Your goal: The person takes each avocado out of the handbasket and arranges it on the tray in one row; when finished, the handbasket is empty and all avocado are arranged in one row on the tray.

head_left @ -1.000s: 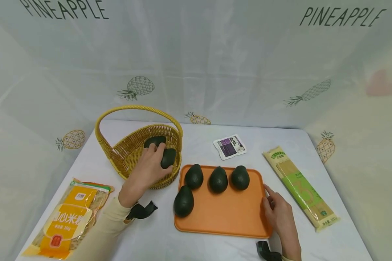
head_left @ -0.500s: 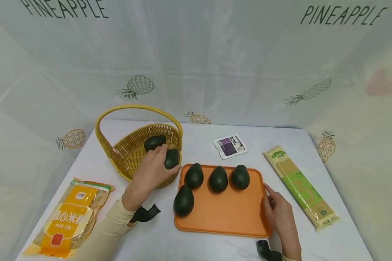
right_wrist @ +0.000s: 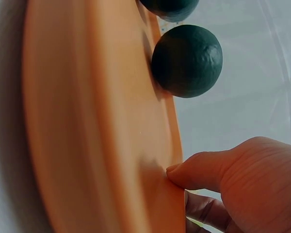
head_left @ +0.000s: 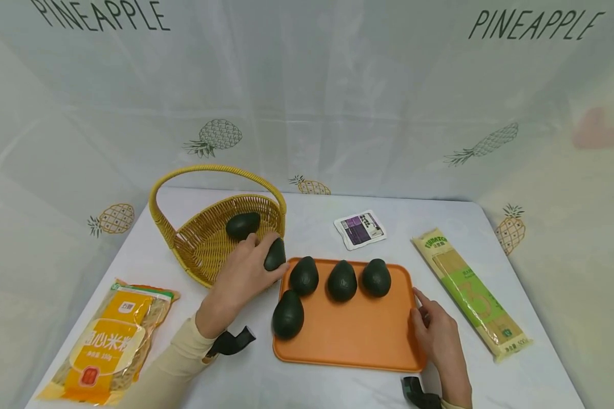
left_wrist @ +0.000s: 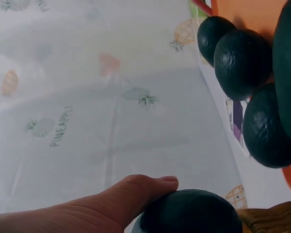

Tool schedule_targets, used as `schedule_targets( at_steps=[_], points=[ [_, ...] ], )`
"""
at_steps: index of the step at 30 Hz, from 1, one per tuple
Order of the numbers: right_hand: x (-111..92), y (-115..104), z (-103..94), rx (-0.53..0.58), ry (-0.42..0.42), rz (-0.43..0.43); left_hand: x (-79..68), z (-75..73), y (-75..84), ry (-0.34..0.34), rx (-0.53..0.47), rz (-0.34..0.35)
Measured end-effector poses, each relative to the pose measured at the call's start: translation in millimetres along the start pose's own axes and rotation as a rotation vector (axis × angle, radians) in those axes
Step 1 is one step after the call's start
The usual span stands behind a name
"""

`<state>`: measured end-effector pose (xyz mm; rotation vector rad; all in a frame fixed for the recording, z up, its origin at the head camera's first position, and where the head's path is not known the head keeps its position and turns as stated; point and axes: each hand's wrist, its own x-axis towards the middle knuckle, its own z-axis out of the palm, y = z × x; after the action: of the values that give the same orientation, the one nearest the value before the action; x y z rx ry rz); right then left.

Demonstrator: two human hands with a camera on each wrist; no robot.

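My left hand (head_left: 245, 272) grips a dark green avocado (head_left: 274, 254) at the right rim of the yellow wicker basket (head_left: 196, 250), close to the tray's upper left corner. In the left wrist view the thumb lies against that avocado (left_wrist: 191, 216). A second avocado (head_left: 243, 225) lies inside the basket. Several avocados (head_left: 341, 282) sit on the orange tray (head_left: 358, 335), along its far and left sides. At the tray's right edge my right hand (head_left: 440, 335) pinches the rim, thumb on top and fingers beneath, as the right wrist view shows.
A yellow bag of noodles (head_left: 102, 346) lies at the left of the white table. Beyond the tray is a small purple and white packet (head_left: 360, 229). To the right lies a long green noodle packet (head_left: 473, 295). The basket's tall handle (head_left: 215, 168) arches over it.
My left hand has moved the avocado rightward from inside the basket to its right rim, near the tray. The other avocado stays in the basket. My right hand keeps its place on the tray.
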<state>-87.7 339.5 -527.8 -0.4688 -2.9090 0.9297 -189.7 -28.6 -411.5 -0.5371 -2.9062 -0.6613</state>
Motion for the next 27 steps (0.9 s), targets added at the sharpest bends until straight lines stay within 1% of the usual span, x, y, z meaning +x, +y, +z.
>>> schedule_targets(
  at_steps=[8, 15, 22, 27],
  points=[
    [0.8, 0.8, 0.0, -0.007, -0.001, -0.003, -5.4, 7.4, 14.2, -0.027, -0.010, 0.033],
    [0.6, -0.1, -0.9, -0.008, -0.013, 0.004, -4.9, 11.7, 19.0, -0.046, -0.010, 0.041],
    [0.3, 0.5, -0.8, -0.005, -0.007, -0.003, -5.9, 12.5, 24.2, -0.060, 0.045, 0.082],
    [0.3, 0.4, -0.8, 0.000, -0.001, -0.012, -6.1, 13.4, 27.3, -0.098, 0.057, 0.096]
  ],
)
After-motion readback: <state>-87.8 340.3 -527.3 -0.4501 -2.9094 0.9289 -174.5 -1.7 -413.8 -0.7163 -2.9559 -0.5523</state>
